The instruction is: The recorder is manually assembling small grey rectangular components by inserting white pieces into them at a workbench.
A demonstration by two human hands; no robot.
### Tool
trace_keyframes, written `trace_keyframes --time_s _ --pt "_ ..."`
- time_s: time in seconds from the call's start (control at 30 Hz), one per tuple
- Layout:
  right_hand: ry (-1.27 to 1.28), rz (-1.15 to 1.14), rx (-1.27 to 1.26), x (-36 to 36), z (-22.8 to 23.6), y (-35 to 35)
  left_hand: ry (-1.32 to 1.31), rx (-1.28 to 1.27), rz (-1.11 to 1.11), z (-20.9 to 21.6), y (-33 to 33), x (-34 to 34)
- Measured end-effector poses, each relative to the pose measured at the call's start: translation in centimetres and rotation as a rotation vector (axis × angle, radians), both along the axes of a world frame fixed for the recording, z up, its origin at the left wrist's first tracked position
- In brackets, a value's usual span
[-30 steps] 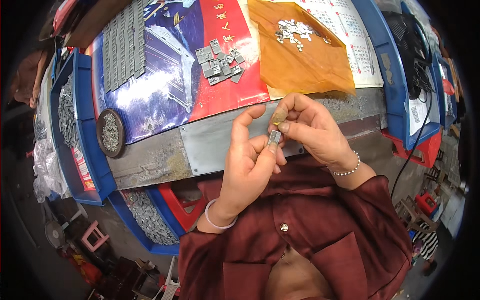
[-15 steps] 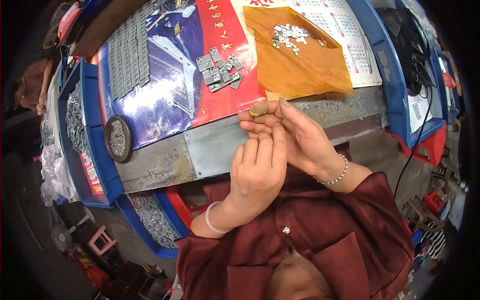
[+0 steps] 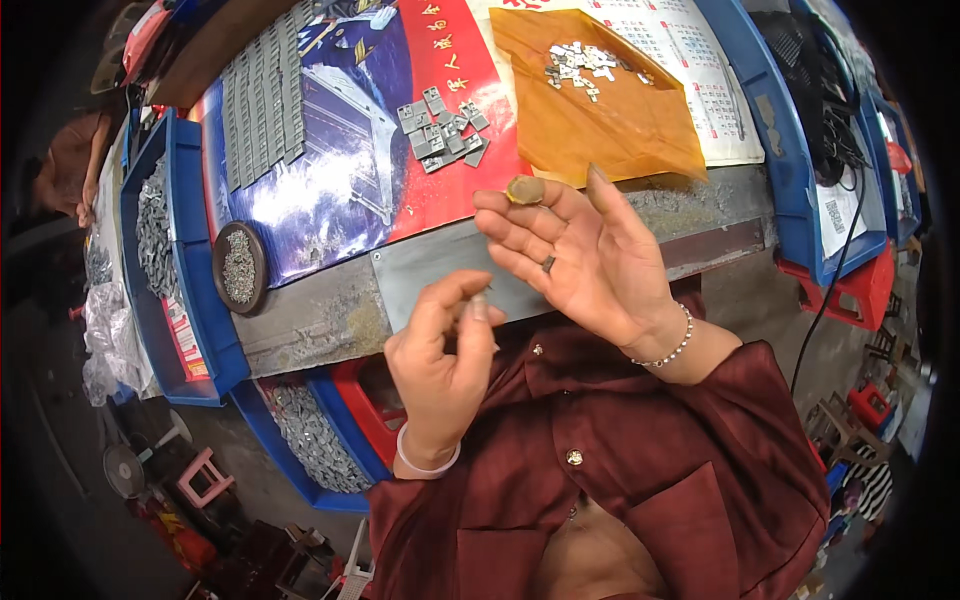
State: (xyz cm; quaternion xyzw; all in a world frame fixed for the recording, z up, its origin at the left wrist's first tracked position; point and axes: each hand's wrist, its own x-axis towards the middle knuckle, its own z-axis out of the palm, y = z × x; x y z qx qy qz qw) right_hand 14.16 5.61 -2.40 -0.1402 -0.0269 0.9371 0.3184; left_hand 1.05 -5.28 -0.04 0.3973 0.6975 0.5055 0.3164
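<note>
My right hand (image 3: 590, 255) is turned palm up with its fingers stretched out, over the table's front edge. A small dark grey piece (image 3: 548, 264) lies loose on it at the base of the fingers. One of its fingertips wears a yellowish finger cot (image 3: 525, 190). To the left and lower, my left hand (image 3: 440, 350) has curled fingers with thumb and forefinger brought together. Something tiny seems to show at those tips, too small to name. Beyond the hands, several flat grey square parts (image 3: 440, 130) lie in a heap on a glossy poster (image 3: 330, 235).
Small silvery parts (image 3: 582, 68) lie on an orange sheet (image 3: 640, 140). Rows of grey parts (image 3: 262, 110) stand far left. A round dark dish (image 3: 258, 290) holds tiny pieces. Blue bins (image 3: 205, 300) flank the table, and another bin (image 3: 300, 440) of grey parts sits below its edge.
My hands have come apart. The left hand has moved left and down, while the right palm has opened out, showing the small dark piece on it.
</note>
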Motion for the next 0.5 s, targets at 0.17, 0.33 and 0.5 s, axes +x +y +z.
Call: trace_keyframes --time_s 0.17,0.33,0.5 --pt "0.012 0.006 -0.023 -0.4 0.0 -0.3 0.005 -0.065 -0.129 -0.5 -0.1 0.8" --pt "0.011 -0.001 0.056 -0.8 -0.3 -0.6 0.285 0.038 -0.143 -0.4 1.0 1.7" --pt "-0.046 -0.032 0.223 -1.1 -0.5 -1.0 0.475 0.027 -0.169 -1.1 1.4 2.1"
